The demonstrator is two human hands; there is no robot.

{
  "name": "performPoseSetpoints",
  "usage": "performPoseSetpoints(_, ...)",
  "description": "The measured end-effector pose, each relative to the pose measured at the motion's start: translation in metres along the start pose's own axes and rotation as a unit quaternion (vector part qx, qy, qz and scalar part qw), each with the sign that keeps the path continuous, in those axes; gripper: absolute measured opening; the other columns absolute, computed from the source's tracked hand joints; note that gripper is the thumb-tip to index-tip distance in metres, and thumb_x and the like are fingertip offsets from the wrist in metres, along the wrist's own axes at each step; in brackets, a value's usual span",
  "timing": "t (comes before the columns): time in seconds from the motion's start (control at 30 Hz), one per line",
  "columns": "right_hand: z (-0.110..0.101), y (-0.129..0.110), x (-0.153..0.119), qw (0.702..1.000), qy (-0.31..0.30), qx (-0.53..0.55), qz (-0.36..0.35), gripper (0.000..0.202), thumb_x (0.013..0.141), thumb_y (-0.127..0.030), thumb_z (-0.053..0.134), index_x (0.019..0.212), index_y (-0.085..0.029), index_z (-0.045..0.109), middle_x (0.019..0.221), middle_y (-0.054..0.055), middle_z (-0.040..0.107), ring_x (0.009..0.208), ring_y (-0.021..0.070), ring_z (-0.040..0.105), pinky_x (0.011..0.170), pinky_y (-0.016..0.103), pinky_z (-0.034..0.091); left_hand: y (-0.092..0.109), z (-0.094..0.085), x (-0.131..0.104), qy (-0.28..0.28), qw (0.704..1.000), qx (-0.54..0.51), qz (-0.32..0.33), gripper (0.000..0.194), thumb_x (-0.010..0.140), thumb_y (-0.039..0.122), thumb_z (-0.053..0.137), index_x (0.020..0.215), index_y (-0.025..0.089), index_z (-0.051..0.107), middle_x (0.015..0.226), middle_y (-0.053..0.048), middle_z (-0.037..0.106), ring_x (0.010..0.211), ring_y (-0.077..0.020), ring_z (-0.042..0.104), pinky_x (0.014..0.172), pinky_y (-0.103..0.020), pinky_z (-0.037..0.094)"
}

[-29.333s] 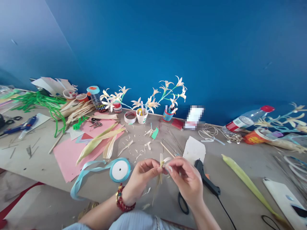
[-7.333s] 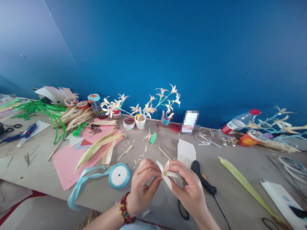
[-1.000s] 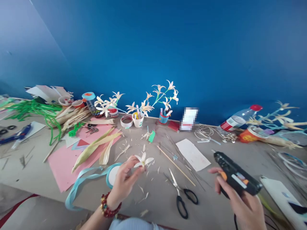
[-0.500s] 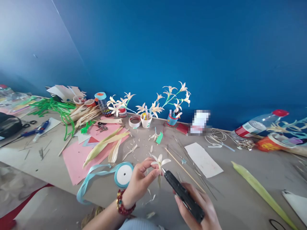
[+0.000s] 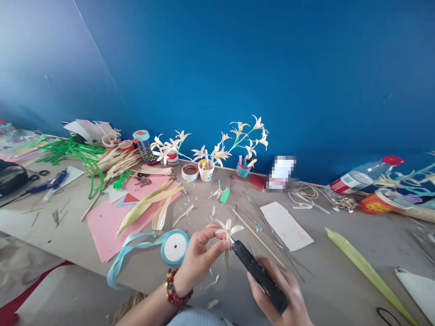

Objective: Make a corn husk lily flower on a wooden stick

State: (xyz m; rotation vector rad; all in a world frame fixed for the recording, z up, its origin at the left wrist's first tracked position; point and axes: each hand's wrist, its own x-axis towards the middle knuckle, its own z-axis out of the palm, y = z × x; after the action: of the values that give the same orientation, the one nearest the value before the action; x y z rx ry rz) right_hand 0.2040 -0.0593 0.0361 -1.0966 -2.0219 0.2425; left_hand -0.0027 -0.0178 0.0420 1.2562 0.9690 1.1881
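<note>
Between its thumb and fingers, my left hand (image 5: 204,251) pinches a small white flower (image 5: 229,230) with pointed petals, upright over the table. My right hand (image 5: 283,290) is wrapped round a black pen-like tool (image 5: 260,276), whose metal tip meets the flower just under its petals. Left of my left hand lies a spool of light blue ribbon (image 5: 175,246) with a loose loop. White scraps and a thin wooden stick (image 5: 256,236) lie on the table around the hands.
Cups with white flowers (image 5: 206,171) stand by the blue wall. Pink paper (image 5: 103,228) and husks (image 5: 144,208) lie left; white paper (image 5: 287,226), a long green husk (image 5: 367,271) and a plastic bottle (image 5: 365,176) lie right. A blue glue gun (image 5: 54,182) rests far left.
The view has shifted slightly. The tool's tip and the flower are a little closer together, with the tip now against the flower's base. Both hands keep their holds.
</note>
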Motion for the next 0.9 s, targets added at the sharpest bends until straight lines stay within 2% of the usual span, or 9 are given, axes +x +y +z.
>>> performPoseSetpoints(0.2,-0.0007,-0.0025,0.0077,1.000,-0.011,0.011,-0.012,0.020,0.083,-0.011,0.052,0.101,-0.021,0.051,0.070,0.002,0.067,0.052,0.0167,0.065,0.051,0.024,0.053,0.0016,0.0005,0.0007,0.003,1.000,-0.010,-0.008,0.019,0.086,0.033,0.067,0.077,0.017,0.065,0.079,-0.002,0.060,0.079,-0.0153,0.054,0.076,-0.025,0.040)
performPoseSetpoints(0.53,0.0016,0.0049,0.0017,1.000,0.001,0.004,-0.020,0.020,0.082,-0.014,0.053,0.101,-0.022,0.055,0.073,0.003,0.071,0.055,0.0180,0.068,0.052,0.024,0.053,0.0017,0.0018,-0.0004,0.000,1.000,-0.017,-0.013,0.022,0.085,0.036,0.067,0.076,0.016,0.064,0.079,-0.003,0.059,0.078,-0.0160,0.053,0.076,-0.026,0.040)
performPoseSetpoints(0.9,-0.0006,0.0022,0.0085,0.999,0.008,-0.019,-0.044,0.019,0.084,-0.013,0.049,0.099,-0.024,0.054,0.074,0.005,0.071,0.055,0.0199,0.068,0.050,0.026,0.053,-0.0023,0.0014,-0.0022,0.001,0.999,-0.035,-0.031,0.021,0.085,0.034,0.068,0.076,0.016,0.064,0.078,-0.002,0.060,0.079,-0.0152,0.054,0.077,-0.025,0.041)
